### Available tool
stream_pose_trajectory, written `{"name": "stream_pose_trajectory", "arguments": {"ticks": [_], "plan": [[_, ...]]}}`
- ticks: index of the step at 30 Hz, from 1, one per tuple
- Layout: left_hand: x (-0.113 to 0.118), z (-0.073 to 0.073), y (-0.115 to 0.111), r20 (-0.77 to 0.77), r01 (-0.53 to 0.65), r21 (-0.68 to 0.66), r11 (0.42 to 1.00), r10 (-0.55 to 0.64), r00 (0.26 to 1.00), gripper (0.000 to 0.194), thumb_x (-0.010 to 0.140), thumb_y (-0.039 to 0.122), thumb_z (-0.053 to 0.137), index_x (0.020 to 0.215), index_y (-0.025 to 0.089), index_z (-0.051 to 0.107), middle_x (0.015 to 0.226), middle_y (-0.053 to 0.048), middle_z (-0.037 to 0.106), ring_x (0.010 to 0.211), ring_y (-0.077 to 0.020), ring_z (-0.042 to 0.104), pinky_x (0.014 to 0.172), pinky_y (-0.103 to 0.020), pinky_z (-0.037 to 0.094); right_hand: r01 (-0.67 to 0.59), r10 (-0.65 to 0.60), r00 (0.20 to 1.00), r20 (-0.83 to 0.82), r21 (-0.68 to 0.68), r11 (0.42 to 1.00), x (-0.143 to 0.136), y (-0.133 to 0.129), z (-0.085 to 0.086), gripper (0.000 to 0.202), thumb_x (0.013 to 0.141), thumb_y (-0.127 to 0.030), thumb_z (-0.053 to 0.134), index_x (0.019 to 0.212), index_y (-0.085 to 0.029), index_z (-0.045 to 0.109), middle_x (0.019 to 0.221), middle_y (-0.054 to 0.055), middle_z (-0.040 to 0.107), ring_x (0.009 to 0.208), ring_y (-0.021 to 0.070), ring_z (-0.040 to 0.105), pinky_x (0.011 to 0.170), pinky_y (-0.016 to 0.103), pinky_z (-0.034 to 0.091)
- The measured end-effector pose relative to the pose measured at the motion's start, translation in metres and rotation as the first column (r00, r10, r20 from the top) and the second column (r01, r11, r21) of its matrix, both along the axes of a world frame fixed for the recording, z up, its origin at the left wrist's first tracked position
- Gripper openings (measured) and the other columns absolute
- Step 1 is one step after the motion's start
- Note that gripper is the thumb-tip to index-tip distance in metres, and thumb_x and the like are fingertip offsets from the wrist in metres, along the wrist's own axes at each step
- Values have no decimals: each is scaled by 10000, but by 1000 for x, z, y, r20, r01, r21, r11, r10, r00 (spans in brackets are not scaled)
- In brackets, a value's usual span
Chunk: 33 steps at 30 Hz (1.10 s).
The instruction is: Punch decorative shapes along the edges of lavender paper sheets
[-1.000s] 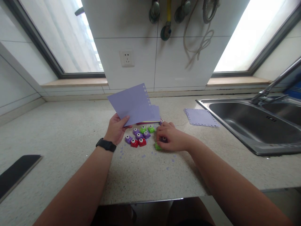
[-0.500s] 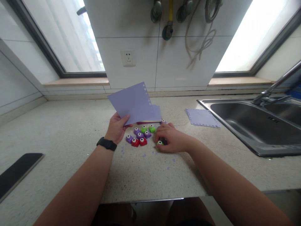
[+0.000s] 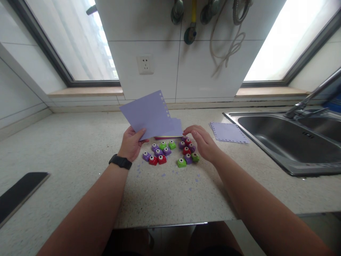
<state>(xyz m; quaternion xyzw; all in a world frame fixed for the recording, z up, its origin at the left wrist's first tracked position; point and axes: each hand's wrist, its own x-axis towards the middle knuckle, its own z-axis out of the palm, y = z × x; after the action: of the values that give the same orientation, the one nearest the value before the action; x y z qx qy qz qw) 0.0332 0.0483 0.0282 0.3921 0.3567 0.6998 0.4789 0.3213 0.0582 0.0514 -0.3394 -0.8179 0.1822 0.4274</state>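
A purple sheet with holes punched along its right edge is pinched in my left hand, tilted above the counter. My right hand hovers beside the right group of small punches, its fingers apart and nothing seen in them. That group has purple, red and green punches, with a green one nearest the front edge. Another group of purple, red and green punches sits between the hands. Behind them lies a stack of coloured paper, partly hidden by the held sheet.
Punched purple sheets lie on the right, beside a steel sink with a faucet. A dark flat object rests at the far left. Small purple paper bits are scattered near the front of the counter.
My right hand has lifted off the green punch at the front and moved back and right, its fingers opening and uncovering the right group. The held sheet has shifted slightly left.
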Motion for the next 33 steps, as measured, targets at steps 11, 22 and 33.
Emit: {"name": "stream_pose_trajectory", "arguments": {"ticks": [11,22,33], "plan": [[-2,-3,2,15,0,6,1000,0,1000,376,700,226,876,1027,193,693,976,-2,755,671,-123,703,461,-200,589,200,-211,956,-204,-75,977,1,12,-14,602,1048,-606,248,976,-234,715,1060,81,725,1086,263,633,1009,454,431],[-2,-1,1,20,3,2,1000,-3,1000,375,688,222,884,1015,191,703,960,0,756,651,-117,696,455,-195,592,201,-253,958,-133,-319,926,9,27,-24,696,1020,-674,220,1072,-220,745,1159,113,719,1153,301,620,1061,516,418],[-2,-1,2,15,2,-12,1000,-2,1000,384,678,223,885,1018,199,707,965,0,758,644,-115,692,453,-194,593,-3,15,999,39,-284,959,9,39,-35,402,1038,-482,425,1075,-268,764,1241,87,711,1241,280,612,1140,503,398]]}}
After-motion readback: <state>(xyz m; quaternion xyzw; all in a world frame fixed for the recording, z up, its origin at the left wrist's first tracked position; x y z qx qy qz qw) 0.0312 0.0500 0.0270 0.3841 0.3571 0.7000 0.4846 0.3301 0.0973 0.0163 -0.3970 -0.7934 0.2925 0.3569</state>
